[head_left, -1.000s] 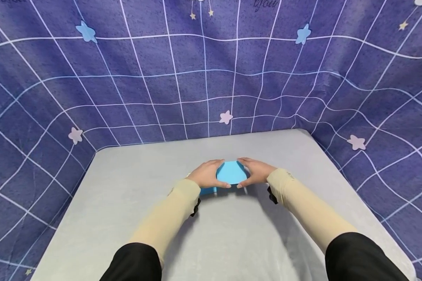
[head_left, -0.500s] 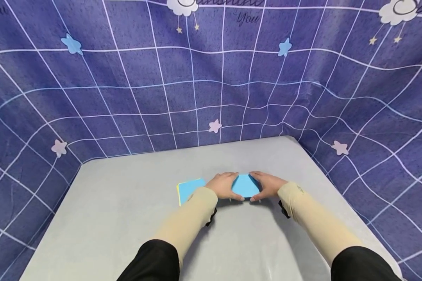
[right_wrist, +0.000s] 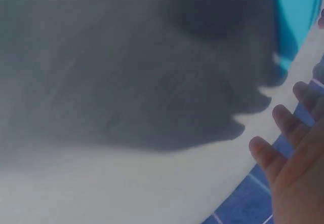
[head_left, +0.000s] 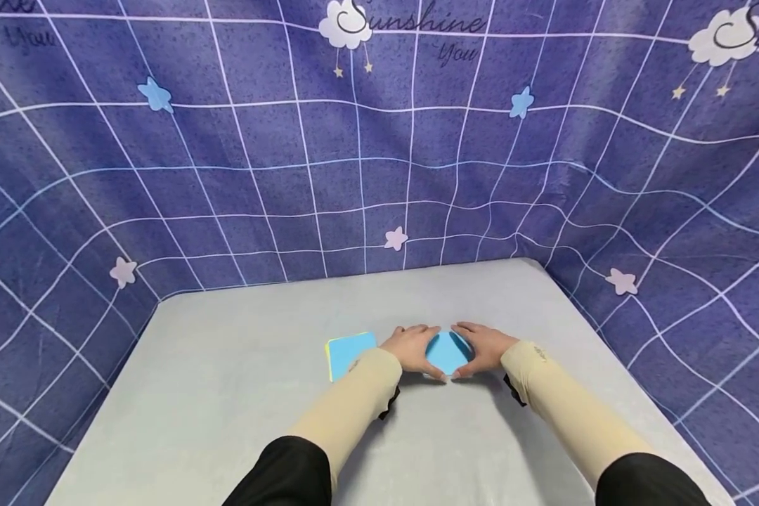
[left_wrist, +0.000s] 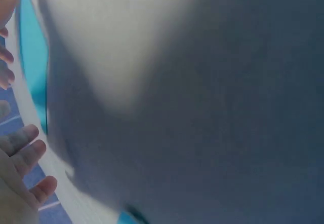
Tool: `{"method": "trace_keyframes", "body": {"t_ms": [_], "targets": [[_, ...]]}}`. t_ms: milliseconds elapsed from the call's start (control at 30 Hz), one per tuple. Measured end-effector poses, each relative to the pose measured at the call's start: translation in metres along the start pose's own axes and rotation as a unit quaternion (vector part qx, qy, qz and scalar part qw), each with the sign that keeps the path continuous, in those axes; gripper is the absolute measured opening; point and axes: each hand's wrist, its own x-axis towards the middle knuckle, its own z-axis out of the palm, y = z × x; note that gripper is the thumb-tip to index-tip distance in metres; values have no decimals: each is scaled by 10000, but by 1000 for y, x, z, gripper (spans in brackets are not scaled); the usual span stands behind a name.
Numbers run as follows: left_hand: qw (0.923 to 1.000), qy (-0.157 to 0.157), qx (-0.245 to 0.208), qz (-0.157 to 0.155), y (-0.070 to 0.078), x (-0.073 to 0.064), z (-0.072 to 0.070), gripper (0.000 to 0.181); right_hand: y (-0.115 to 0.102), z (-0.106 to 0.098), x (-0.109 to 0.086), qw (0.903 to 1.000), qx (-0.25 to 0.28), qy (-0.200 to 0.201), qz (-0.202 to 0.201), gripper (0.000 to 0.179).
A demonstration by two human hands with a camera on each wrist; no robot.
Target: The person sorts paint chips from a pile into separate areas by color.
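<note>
A flat blue card (head_left: pixel 448 353) lies low at the grey table surface between my two hands, its sides partly hidden by fingers. My left hand (head_left: pixel 412 350) holds its left edge, thumb on the near side and fingers toward the far side. Opposite it, my right hand (head_left: pixel 488 347) holds the right edge in the same way. In the left wrist view the card (left_wrist: pixel 34 62) shows as a blue strip near the fingertips. The right wrist view catches a blue part of the card (right_wrist: pixel 298 16), with several outer fingers (right_wrist: pixel 289 125) extended beside it.
Left of my left hand lies a second blue card (head_left: pixel 349 353) with a yellow edge showing under it; my left sleeve covers part of it. The pale grey table (head_left: pixel 240 393) meets a purple gridded curtain (head_left: pixel 259 140) at the back and sides.
Both hands have carried the blue card rightward and lowered it toward the table. The second card, mostly covered by the left hand before, now shows to the left. The head view has shifted.
</note>
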Motion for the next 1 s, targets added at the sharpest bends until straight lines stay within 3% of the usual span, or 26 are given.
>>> {"method": "trace_keyframes", "body": {"t_ms": [133, 367, 500, 667, 867, 1000], "targets": [[9997, 22, -113, -232, -19, -19, -16, 111, -18, -2, 21, 9998, 58, 0, -173, 107], [9964, 257, -204, -784, -67, -57, -39, 106, -64, -6, 59, 9991, 10, -128, -411, 103], [9924, 367, -187, -1158, -88, -84, -25, 100, -88, 9, 75, 9974, -73, -71, -708, 99], [9919, 235, -240, -1227, -103, -109, -5, 99, -106, 27, 90, 9953, -164, -135, -942, 99], [9888, 389, -221, -1420, -115, -126, -13, 104, -130, 30, 112, 9931, -109, -25, -1167, 100], [9899, 221, -211, -1382, -119, -131, -14, 107, -141, 31, 117, 9926, -133, -172, -1193, 100]]}}
